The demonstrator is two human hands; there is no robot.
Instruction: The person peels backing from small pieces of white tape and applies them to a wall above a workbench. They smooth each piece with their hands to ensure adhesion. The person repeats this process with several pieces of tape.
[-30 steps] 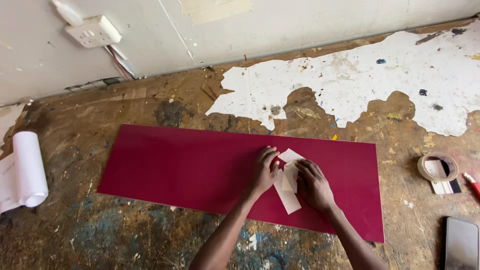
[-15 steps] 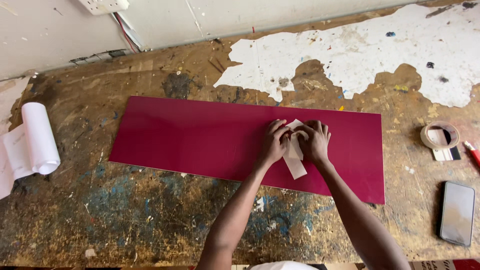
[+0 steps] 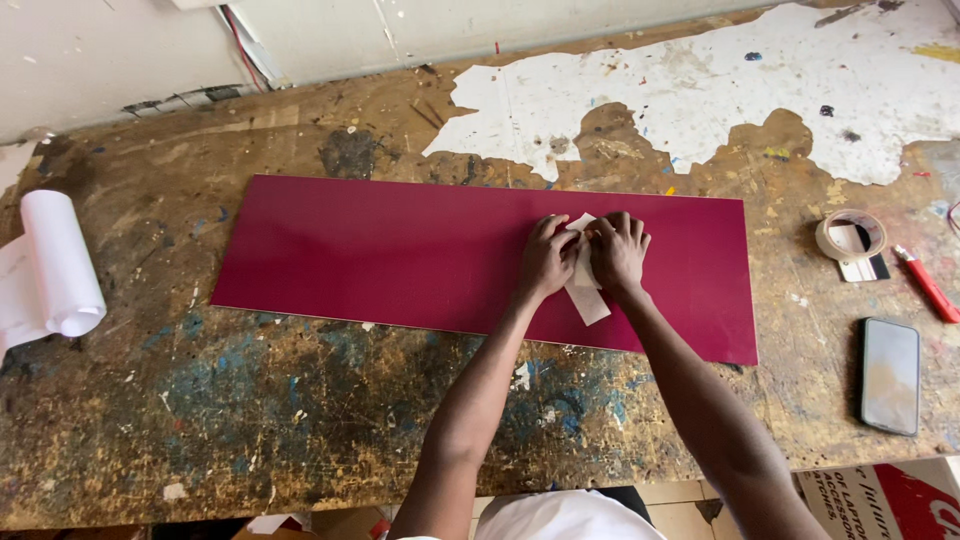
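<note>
White paper strip [image 3: 586, 290] lies on the right half of the long crimson panel [image 3: 400, 255], slanted, its lower end poking out below the hands. Both hands are on it, side by side and touching: left hand [image 3: 547, 258] flat with fingers curled down on the strip's left edge, right hand [image 3: 618, 250] bent over the top end, fingertips pinching or pressing there (can't tell if anything is lifted or peeled — hidden under the knuckles). Judging by this, the strip is placed but the work on it is early; the rest of the panel is bare, nothing else stuck on it.

Outward: panel sits flat on a battered workbench [image 3: 300, 420] — brown, paint-spattered, big flaky white patch [image 3: 720, 90] at the back right. Right of the panel: tape roll [image 3: 850, 235], red pen-like tool [image 3: 928, 284], dark phone [image 3: 890, 374] face up. Far left, a rolled white sheet [image 3: 60, 262]. Pale wall [image 3: 110, 50] behind, cables running down it. Printed carton [image 3: 885, 500] below the bench edge.
</note>
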